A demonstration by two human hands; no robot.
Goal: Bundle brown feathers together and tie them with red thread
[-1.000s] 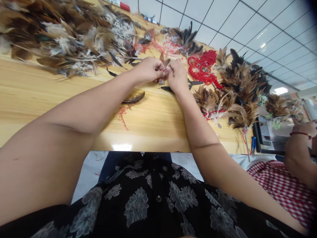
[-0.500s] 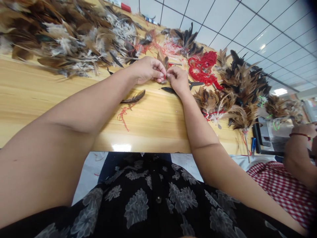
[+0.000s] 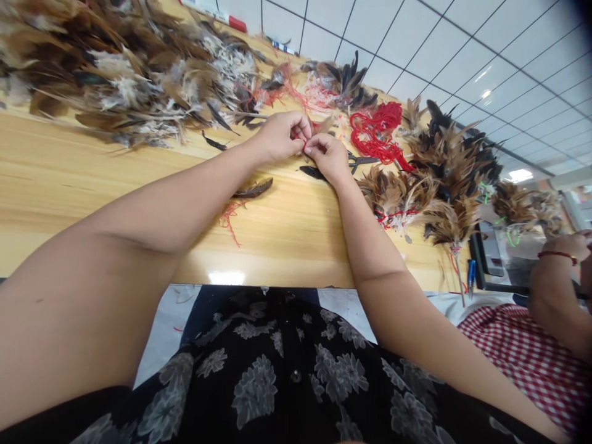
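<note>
Item 1, left hand: fingers curled, thumb and forefinger closed in a pinch, seemingly on the base of the bunch; exact hold partly hidden

Item 2, right hand: thumb and forefinger brought together, tips meeting those of the left hand, apparently gripping the red thread

Item 3, bunch: small, brown, between the hands at the far middle of the table; feathers showing on the far side of the fingers, base toward the near side

Item 4, step in hand: judged to be the working of thread around the base of the bunch; wrapping or knotting, cannot tell which

Item 5, next move: would seem to call for a steady left pinch and an even pull of thread by the right, drawn snug without the feathers slipping or fanning apart

Item 6, scissors: dark, lying just right of the right hand

Item 7, black feather: just near of the right hand

Item 8, brown feather: one, on the near side of the left hand, red scraps just nearer

Item 9, hank: red, loosely coiled, right and far of the hands

Item 10, feather heap: loose, brown and white, far left

Item 11, duster: feathers bound to a stick, right, near the blue pen
</note>
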